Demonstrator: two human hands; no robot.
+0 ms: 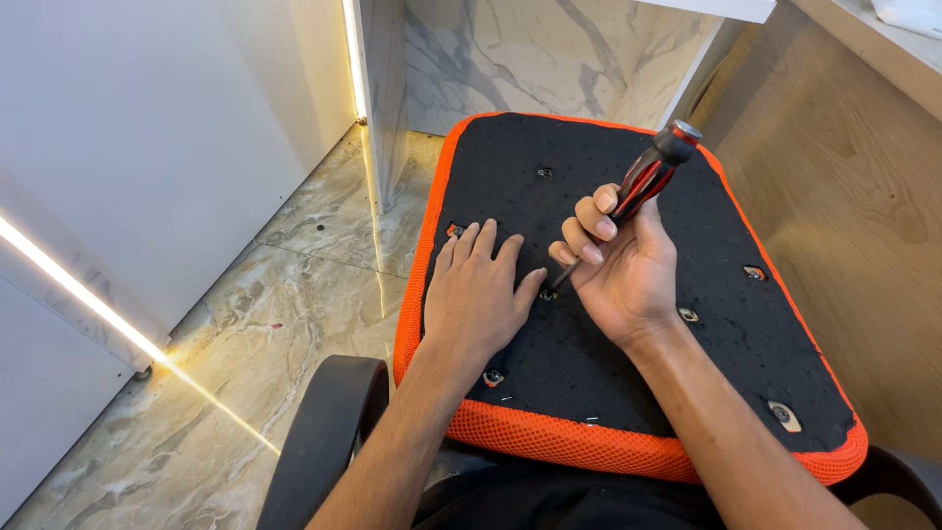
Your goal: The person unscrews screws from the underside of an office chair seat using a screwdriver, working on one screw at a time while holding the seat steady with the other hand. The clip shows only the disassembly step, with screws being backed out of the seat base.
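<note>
An upturned chair seat point(746, 196) lies before me, black underneath with an orange mesh border. My left hand point(478, 291) rests flat on the black underside, fingers spread. My right hand point(622, 260) grips a red-and-black screwdriver point(649, 177), tilted, with its tip down at a screw hole point(548, 293) between the two hands, beside my left thumb. Several other screw holes dot the underside, such as one point(755, 273) at the right and one point(785, 415) near the front corner.
A black chair armrest point(324, 432) curves at the lower left. Marble floor tiles point(245, 373) spread to the left, with a white cabinet point(147, 147) lit by a light strip. A wooden panel point(854, 196) stands on the right.
</note>
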